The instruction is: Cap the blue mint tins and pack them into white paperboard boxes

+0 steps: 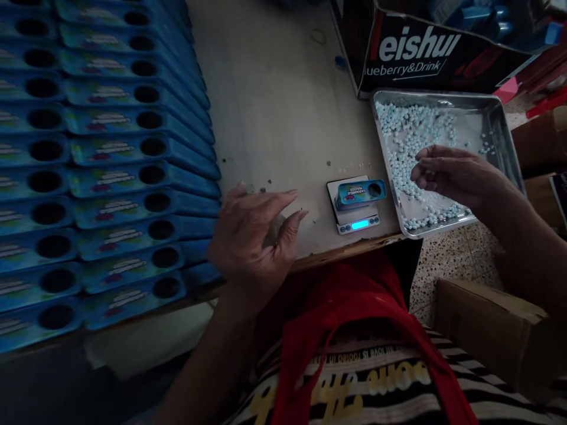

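A small blue candy box (pixel 361 192) with a round hole lies on a pocket scale (pixel 354 219) whose display glows blue, near the table's front edge. To its right a metal tray (pixel 500 124) holds many small pale blue-white candies (pixel 407 133). My right hand (pixel 456 174) hovers over the tray, fingers pinched together; what they hold is too small to make out. My left hand (pixel 252 236) rests on the table left of the scale, fingers loosely spread, holding nothing.
Rows of blue boxes (pixel 110 171) with round holes cover the table's left side. A dark printed carton (pixel 425 53) stands behind the tray. Brown cardboard boxes (pixel 491 330) sit on the speckled floor at right. Bare tabletop (pixel 274 106) lies behind the scale.
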`<state>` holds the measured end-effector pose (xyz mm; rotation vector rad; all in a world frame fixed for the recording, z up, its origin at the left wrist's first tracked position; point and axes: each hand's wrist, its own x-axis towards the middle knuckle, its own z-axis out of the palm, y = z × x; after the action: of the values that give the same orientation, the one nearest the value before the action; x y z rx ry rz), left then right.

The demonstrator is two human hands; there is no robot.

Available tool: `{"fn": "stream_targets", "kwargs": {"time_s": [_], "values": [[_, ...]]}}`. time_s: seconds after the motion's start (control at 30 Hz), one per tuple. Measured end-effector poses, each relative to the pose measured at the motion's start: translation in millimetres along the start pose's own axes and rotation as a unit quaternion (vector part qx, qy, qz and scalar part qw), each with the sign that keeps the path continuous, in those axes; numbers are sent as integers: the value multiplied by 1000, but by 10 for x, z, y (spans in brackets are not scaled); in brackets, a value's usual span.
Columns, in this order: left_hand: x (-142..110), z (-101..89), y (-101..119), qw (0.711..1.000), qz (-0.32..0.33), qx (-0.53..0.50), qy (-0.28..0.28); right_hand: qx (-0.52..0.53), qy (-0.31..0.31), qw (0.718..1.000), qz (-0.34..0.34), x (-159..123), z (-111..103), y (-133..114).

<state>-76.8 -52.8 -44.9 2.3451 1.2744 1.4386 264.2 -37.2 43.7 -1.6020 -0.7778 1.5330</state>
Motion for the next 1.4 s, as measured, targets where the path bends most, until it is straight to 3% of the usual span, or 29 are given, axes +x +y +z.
{"fn": "stream_targets", "kwargs": {"time_s": [0.13,0.4,0.6,0.77,0.87,1.0,1.13,1.3,1.4], "values": [[45,-29,-1,1000,-12,6,7,-12,-23,1000,1,-27,142,-4],[27,46,45,1000,-18,9,-19,-22,-57,998,-23,69,194,43],[24,126,59,989,-110,-18,-102,6,-47,999,-11,59,163,7],[26,262,93,982,-126,-50,-131,-29,-86,994,-65,71,154,64],[22,332,105,978,-134,-62,-150,-105,-121,979,-128,76,289,69],[22,325,99,975,-145,-60,-158,-268,-153,929,-206,94,488,47],[2,275,42,972,-164,-60,-159,-341,-149,900,-226,70,571,60],[-25,271,-20,970,-171,-73,-160,-290,-140,928,-188,-3,535,71],[-16,242,-30,971,-164,-69,-156,-159,-91,972,-148,66,275,102]]}}
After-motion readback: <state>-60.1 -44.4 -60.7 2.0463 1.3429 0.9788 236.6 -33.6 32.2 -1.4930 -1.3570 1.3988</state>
